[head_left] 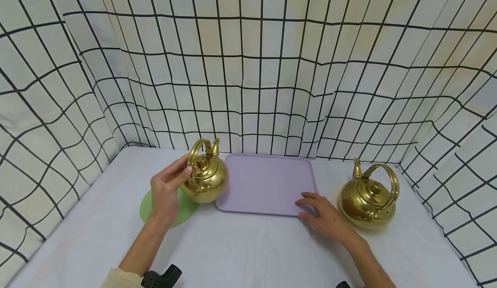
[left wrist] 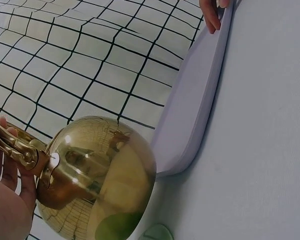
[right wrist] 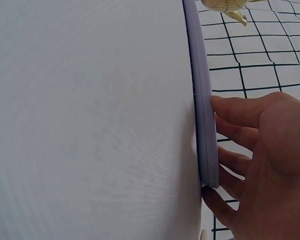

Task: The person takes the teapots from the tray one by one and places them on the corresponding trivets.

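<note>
My left hand [head_left: 167,189] grips the arched handle of a shiny brass teapot [head_left: 207,180], its spout pointing away from me. In the head view the pot overlaps the right part of a round green mat [head_left: 149,208] and the left edge of a lilac tray [head_left: 268,184]; the left wrist view shows its round body [left wrist: 100,175] above the mat's edge. My right hand [head_left: 324,217] rests with loosely bent fingers at the tray's near right corner, fingertips on its rim [right wrist: 206,125]. A second brass teapot [head_left: 369,201] stands to the right of that hand.
Beneath the second teapot a pale round mat [head_left: 336,194] shows partly. White cloth with a black grid [head_left: 264,72] rises behind the table and along both sides. The tray lies on the white tabletop [head_left: 248,249] close to the back cloth.
</note>
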`<state>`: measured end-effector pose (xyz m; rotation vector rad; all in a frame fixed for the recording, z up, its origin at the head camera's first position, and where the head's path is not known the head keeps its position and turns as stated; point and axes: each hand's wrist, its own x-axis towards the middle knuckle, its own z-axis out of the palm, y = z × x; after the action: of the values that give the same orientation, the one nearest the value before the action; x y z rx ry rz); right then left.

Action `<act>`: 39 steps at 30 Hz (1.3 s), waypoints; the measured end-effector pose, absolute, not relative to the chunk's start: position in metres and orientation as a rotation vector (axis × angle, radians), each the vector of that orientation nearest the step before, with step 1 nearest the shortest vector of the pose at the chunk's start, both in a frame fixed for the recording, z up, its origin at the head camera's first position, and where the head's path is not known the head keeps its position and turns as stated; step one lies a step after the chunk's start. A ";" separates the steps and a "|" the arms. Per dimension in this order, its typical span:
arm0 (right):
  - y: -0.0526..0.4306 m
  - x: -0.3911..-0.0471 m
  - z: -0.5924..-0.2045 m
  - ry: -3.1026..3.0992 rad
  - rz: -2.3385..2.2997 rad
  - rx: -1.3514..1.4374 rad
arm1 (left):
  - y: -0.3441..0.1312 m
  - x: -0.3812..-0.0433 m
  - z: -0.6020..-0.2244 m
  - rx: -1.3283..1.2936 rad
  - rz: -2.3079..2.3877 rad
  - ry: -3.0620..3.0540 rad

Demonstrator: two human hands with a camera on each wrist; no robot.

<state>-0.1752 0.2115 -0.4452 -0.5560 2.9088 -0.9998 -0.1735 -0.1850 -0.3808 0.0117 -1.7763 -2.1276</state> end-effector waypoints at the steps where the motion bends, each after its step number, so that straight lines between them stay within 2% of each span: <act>1: 0.212 -0.175 -0.445 2.911 -1.002 -0.556 | -0.185 -0.173 -0.381 0.015 -2.125 -1.769; 39: 0.213 -0.177 -0.448 2.933 -0.989 -0.596 | -0.216 -0.166 -0.388 0.165 -2.142 -1.462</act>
<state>-0.1769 0.2132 -0.4481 -0.5959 2.9329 -0.9894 -0.1659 -0.2158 -0.3879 0.1650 -1.4622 -2.1418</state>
